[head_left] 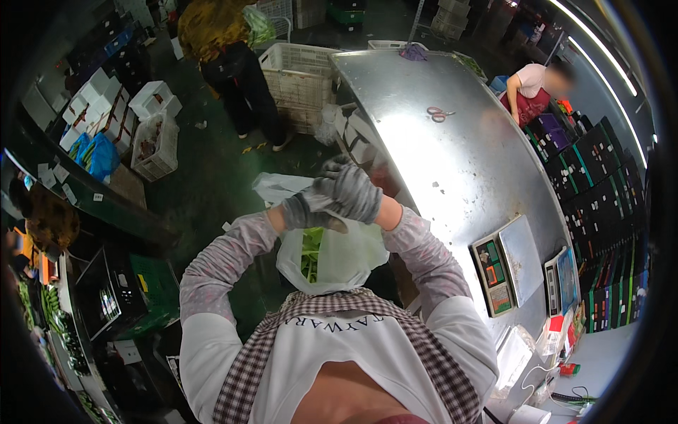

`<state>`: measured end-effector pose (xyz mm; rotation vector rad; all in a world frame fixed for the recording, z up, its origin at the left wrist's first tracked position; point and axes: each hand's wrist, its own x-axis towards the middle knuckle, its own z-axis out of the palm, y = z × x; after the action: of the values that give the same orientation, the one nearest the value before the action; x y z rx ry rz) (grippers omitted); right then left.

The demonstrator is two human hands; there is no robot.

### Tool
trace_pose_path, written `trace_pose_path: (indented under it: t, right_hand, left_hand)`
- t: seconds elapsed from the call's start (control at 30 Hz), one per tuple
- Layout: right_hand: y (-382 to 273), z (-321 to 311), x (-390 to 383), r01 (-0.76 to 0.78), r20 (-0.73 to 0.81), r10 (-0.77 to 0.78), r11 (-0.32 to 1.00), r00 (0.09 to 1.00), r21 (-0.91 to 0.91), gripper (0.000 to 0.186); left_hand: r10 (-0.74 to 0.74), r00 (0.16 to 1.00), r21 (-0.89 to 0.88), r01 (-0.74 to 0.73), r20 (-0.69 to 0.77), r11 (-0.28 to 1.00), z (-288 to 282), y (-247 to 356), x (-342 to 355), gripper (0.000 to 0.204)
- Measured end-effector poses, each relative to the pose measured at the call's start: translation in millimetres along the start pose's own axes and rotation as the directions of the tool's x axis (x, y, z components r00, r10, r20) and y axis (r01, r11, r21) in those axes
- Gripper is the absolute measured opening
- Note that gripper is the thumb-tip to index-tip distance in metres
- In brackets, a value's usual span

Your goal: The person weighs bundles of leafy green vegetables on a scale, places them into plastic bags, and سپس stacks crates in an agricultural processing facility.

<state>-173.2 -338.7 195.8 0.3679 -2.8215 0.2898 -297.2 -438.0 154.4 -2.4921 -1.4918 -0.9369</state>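
The right hand [353, 191], in a striped grey glove, has its fingers curled in and closed on the gathered plastic of a translucent bag [351, 256]; the left hand [300, 213], gloved alike, meets it just below and to the left, against the same plastic, its fingertips partly hidden, so how tightly it closes I cannot tell; the bag hangs below both hands, before the checked apron [240, 367], with green leafy vegetables [309, 256] inside; a loose flap of plastic spreads leftward above the left hand; to the right stands a steel table [402, 99] bearing red-handled scissors [439, 114] and a weighing scale [521, 258]; beyond the hands, a person in dark trousers [244, 88] stands beside white slatted crates [300, 88]; white boxes [99, 106] are stacked at far left.
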Motion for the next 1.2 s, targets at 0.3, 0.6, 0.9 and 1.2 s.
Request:
trace_pose_path:
  t: [0.3,0.6,0.9,1.2]
  right_hand:
    - [118.8,-138.9,-50.4,0.090,-0.754,-0.174,0.984,0.634,-0.152,0.034]
    - [157.5,-228.4,-201.7,0.027,-0.782,0.412,0.878,0.467,0.478,0.032]
    - [181.4,-181.3,-258.8,-0.025,-0.373,0.827,0.422,0.420,0.906,0.022]
    - [177.6,-132.1,-260.7,-0.032,-0.508,0.780,0.555,0.365,0.831,0.031]
  left_hand:
    - [-0.107,0.838,-0.233,-0.025,-0.535,0.972,48.8,-94.8,225.0,0.035]
    - [0.204,0.863,-0.159,-0.307,-0.462,0.938,91.3,-51.7,437.6,0.030]
    - [-0.043,0.987,-0.652,-0.069,-0.155,0.755,151.4,12.0,389.0,0.039]
    - [-0.209,0.976,-0.621,0.126,-0.063,0.774,167.8,13.6,373.6,0.050]
